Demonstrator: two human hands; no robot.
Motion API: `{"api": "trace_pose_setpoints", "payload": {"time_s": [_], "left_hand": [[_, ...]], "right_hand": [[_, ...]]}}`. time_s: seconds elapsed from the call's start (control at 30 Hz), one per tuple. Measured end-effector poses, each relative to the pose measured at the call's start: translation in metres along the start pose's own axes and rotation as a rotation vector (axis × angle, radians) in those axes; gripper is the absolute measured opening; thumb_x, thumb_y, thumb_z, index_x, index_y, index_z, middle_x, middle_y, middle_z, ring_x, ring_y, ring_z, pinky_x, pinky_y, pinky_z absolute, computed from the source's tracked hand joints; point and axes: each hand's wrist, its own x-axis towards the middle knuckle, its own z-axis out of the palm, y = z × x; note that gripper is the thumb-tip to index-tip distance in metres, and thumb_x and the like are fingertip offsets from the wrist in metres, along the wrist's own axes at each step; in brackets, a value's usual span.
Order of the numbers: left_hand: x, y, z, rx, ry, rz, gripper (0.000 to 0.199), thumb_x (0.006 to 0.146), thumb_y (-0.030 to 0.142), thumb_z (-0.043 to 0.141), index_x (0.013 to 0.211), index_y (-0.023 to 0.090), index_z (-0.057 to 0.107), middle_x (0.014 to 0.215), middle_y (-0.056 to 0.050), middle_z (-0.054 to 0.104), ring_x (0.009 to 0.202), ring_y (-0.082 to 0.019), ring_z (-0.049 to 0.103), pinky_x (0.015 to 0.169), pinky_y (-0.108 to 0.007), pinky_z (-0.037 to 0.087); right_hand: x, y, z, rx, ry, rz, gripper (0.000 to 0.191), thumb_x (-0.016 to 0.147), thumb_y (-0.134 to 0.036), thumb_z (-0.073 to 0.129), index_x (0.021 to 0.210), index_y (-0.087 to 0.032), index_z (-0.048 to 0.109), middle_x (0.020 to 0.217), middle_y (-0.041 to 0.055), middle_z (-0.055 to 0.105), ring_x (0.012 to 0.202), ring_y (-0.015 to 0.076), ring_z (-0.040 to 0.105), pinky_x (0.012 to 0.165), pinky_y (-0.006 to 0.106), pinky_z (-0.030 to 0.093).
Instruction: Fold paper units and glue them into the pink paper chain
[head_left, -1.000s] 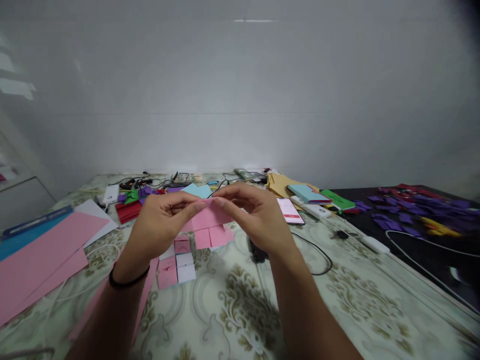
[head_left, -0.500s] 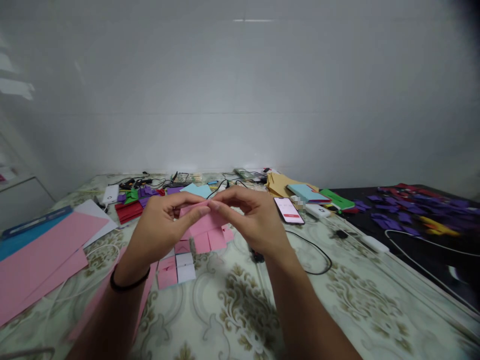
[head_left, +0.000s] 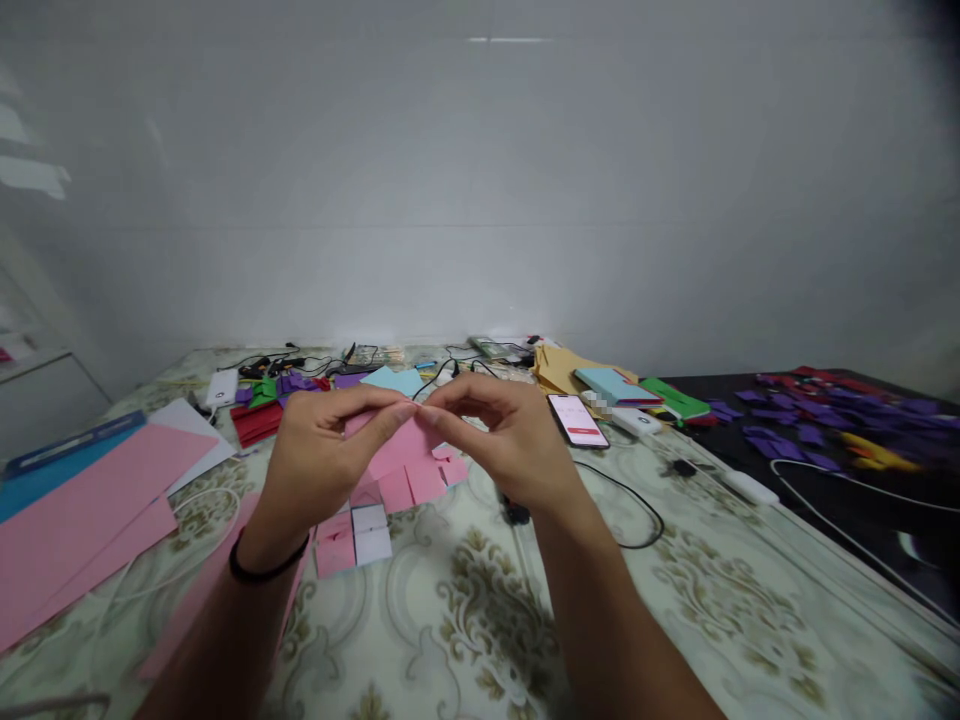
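My left hand (head_left: 319,460), with a black band at its wrist, pinches the top edge of a piece of pink paper (head_left: 405,446) between thumb and fingers. From the other side my right hand (head_left: 514,440) is closed on the same edge, and the two thumb tips nearly meet. The paper hangs above the table, with slits along its lower part. Beneath it lie small pieces, among them a pink square (head_left: 335,546) and a white square (head_left: 372,536). The fingertips behind the paper are hidden.
Large pink sheets (head_left: 97,520) lie at the left, more pink paper under my left forearm. A phone (head_left: 577,421) stands right of my hands, near a black cable (head_left: 637,490). Purple pieces (head_left: 802,435) cover the dark surface at right. Red paper (head_left: 256,424) lies back left.
The pink paper has tilted and its lower part has swung slightly left. My left hand has shifted a little and its wrist turned; my right hand is almost where it was.
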Motion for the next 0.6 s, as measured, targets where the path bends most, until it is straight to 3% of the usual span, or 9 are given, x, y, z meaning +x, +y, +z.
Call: {"api": "trace_pose_setpoints", "payload": {"time_s": [0.27,0.43,0.6], "left_hand": [[0.001,-0.001,0.0,-0.068,0.086,-0.076,0.01,0.088,0.029,0.077,0.085,0.023,0.084,0.086,-0.002,0.084,0.08,-0.018,0.077,0.077,-0.026,0.061],[0.003,-0.003,0.009,-0.165,0.026,-0.079,0.01,0.087,0.03,0.079,0.091,0.022,0.083,0.095,-0.004,0.084,0.089,-0.02,0.077,0.083,-0.028,0.062],[0.006,-0.01,0.004,-0.423,-0.085,-0.249,0.036,0.076,0.036,0.089,0.106,0.02,0.079,0.092,-0.006,0.083,0.077,-0.02,0.077,0.069,-0.028,0.063]], "right_hand": [[0.0,0.0,-0.01,-0.025,0.034,0.008,0.011,0.086,-0.028,0.076,0.079,-0.019,0.073,0.077,0.0014,0.074,0.072,0.0144,0.068,0.07,0.029,0.057],[0.001,0.005,-0.004,0.052,0.026,0.03,0.019,0.087,-0.037,0.079,0.085,-0.019,0.073,0.078,0.001,0.072,0.07,0.0135,0.067,0.065,0.026,0.056],[0.003,0.01,-0.008,0.083,0.125,0.051,0.022,0.086,-0.038,0.08,0.08,-0.019,0.069,0.072,0.0,0.069,0.066,0.0127,0.065,0.062,0.025,0.054]]}}
